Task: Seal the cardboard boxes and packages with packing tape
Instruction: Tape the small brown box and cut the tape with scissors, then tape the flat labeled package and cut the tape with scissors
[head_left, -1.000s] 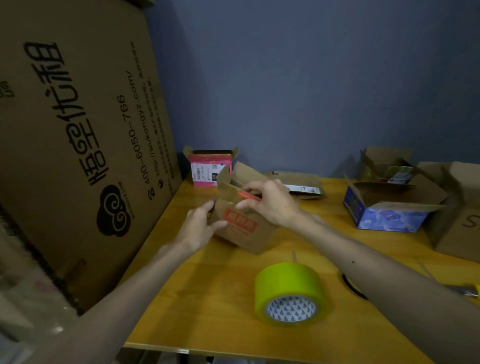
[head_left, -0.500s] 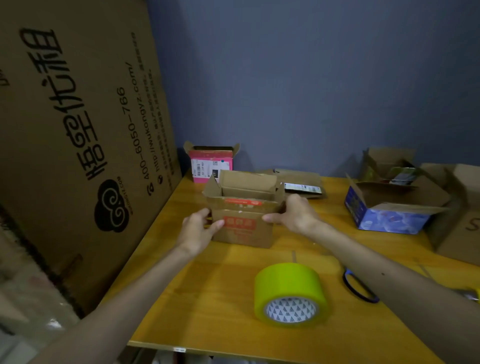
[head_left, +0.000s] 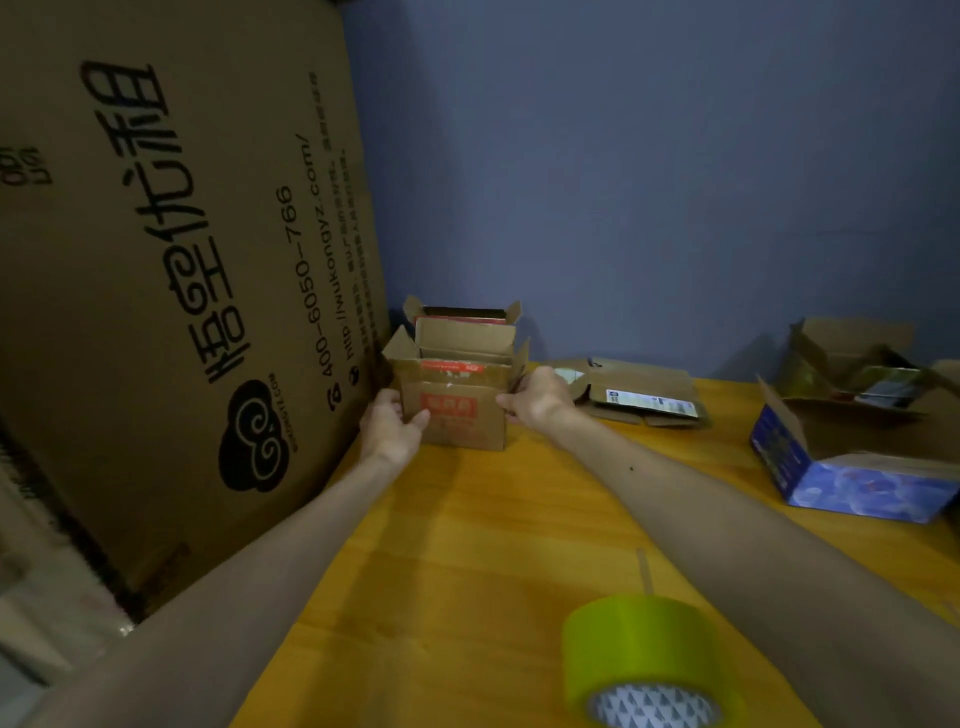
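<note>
A small brown cardboard box (head_left: 462, 415) with a red label stands upright at the far left of the yellow table (head_left: 467, 545), its top flaps open. My left hand (head_left: 389, 423) grips its left side, thumb on the front face. At the box's right edge, my right hand (head_left: 535, 397) holds it with curled fingers. A roll of yellow-green packing tape (head_left: 644, 654) lies on the table near the front edge, apart from both hands.
A huge printed cardboard sheet (head_left: 171, 270) leans along the left. Behind the small box stands a pink-red open box (head_left: 462, 312). A flattened box (head_left: 639, 395) lies against the blue wall; a blue open box (head_left: 831, 467) and other open cartons (head_left: 857, 358) sit at right.
Both hands have turned the small box upright and pushed it away toward the far left, up against the pink-red box. The tape roll stayed in place.
</note>
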